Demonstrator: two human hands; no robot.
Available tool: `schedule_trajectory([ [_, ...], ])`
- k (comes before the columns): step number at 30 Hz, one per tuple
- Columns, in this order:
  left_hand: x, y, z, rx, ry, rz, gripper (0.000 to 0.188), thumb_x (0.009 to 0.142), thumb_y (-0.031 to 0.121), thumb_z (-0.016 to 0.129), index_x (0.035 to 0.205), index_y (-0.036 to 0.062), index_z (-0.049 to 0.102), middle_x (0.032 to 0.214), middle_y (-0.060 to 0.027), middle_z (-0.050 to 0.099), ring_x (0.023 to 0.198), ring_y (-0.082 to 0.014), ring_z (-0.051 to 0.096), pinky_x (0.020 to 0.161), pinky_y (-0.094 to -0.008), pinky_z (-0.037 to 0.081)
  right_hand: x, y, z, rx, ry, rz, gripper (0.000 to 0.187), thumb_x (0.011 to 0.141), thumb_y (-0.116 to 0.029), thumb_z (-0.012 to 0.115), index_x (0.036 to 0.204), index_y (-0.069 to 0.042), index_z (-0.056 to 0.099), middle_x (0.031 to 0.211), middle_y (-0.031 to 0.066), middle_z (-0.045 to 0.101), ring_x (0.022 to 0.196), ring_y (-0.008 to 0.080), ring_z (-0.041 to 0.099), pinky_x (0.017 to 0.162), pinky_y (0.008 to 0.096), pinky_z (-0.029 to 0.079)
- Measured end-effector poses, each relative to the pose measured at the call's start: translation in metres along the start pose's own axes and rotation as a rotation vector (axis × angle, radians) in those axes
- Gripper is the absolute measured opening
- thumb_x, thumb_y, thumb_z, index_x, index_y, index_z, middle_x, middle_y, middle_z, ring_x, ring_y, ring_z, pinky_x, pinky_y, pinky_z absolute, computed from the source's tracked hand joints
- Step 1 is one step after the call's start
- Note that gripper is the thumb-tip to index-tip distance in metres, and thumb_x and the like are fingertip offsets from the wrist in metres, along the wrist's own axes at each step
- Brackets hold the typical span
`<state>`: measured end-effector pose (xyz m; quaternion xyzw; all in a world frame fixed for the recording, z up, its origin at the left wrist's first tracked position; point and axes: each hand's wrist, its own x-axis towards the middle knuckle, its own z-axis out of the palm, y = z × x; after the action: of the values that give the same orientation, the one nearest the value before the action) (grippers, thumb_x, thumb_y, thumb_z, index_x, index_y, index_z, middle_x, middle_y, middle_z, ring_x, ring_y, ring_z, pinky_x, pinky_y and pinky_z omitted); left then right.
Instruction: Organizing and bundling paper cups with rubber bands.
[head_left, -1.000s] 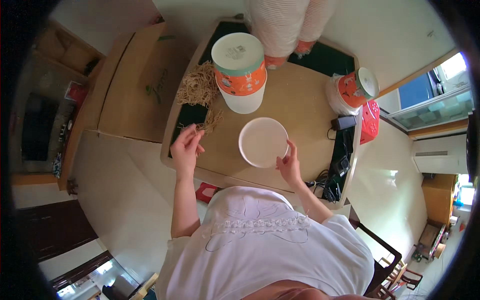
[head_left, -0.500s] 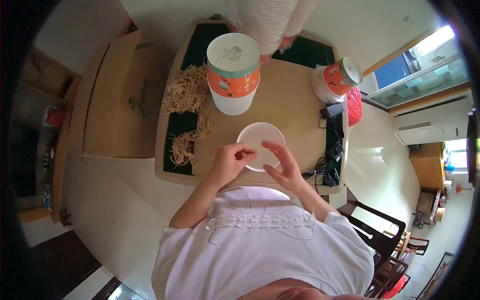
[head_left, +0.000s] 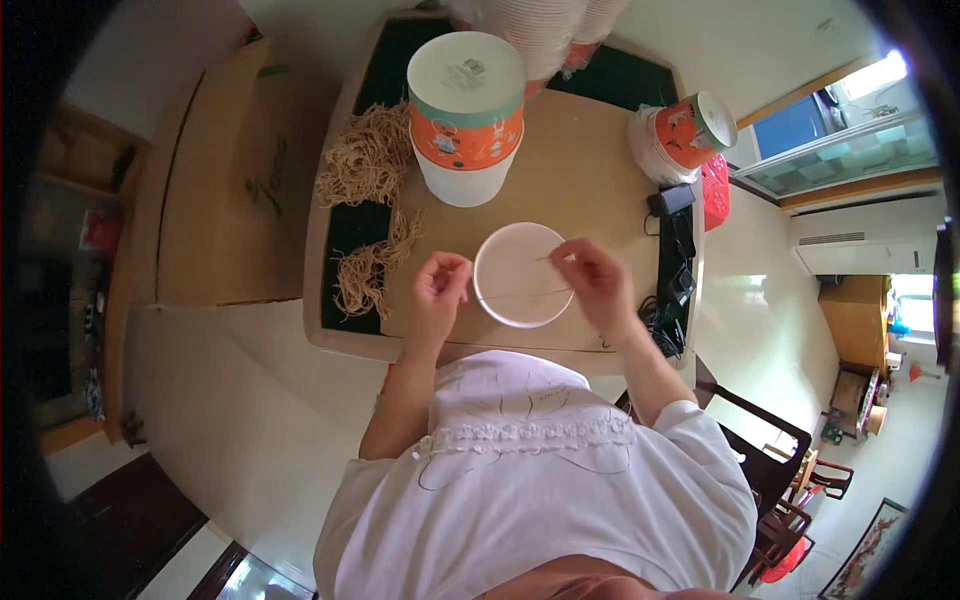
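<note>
A white round paper bucket [head_left: 522, 316] stands on the table in front of me, its mouth facing up. A thin string [head_left: 520, 294] is stretched across that mouth between my hands. My left hand [head_left: 438, 288], at the bucket's left rim, is closed in a pinch on one end. At the right rim my right hand [head_left: 600, 285] pinches the other part, and a short tan tip sticks out from its fingers over the bucket. Farther back, a stack of upturned orange and white paper buckets [head_left: 466, 140] with a green band stands on the cardboard.
Tan string bundles [head_left: 365, 160] lie along the table's left side. At the right are a smaller wrapped bucket stack [head_left: 685, 135], a black power adapter [head_left: 670, 200] and cables [head_left: 660, 325]. Tall wrapped stacks [head_left: 530, 30] stand at the back. A large cardboard box [head_left: 230, 190] is beside the table.
My hands have moved apart from over the bucket to its two sides, drawing the string out between them. The table's things sit slightly higher in the picture.
</note>
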<state>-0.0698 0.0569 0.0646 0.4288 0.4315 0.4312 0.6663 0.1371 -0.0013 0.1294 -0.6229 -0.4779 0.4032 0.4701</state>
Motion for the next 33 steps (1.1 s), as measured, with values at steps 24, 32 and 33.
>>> schedule_trajectory([
  [24,0.058,-0.054,0.045,1.142,-0.178,0.750,0.050,0.076,0.012,0.064,0.122,0.0056,0.048,0.081,-0.0182,0.063,0.079,-0.0389,0.061,0.077,-0.0455,0.049,0.041,0.049,-0.079,-0.022,0.183,0.047,0.006,0.088,-0.007,0.058,0.088,-0.001,0.057,0.076,-0.0030,0.052,0.071,0.0032,0.044,0.063,0.0166,0.036],
  [32,0.053,-0.023,0.034,1.054,-0.152,0.091,0.011,0.078,0.011,0.055,0.086,0.0029,0.057,0.080,-0.0194,0.062,0.079,-0.0373,0.061,0.067,-0.0458,0.048,0.030,0.081,-0.084,0.042,0.339,0.065,0.005,0.089,-0.008,0.057,0.088,-0.003,0.057,0.073,-0.0049,0.050,0.066,0.0019,0.042,0.058,0.0151,0.032],
  [33,0.043,0.007,0.034,1.060,-0.133,0.052,0.013,0.079,0.012,0.056,0.087,0.0024,0.056,0.080,-0.0202,0.062,0.078,-0.0378,0.060,0.067,-0.0456,0.047,0.028,0.091,-0.087,0.072,0.345,0.056,0.007,0.090,-0.010,0.057,0.088,-0.003,0.057,0.071,-0.0056,0.049,0.062,0.0009,0.040,0.053,0.0150,0.030],
])
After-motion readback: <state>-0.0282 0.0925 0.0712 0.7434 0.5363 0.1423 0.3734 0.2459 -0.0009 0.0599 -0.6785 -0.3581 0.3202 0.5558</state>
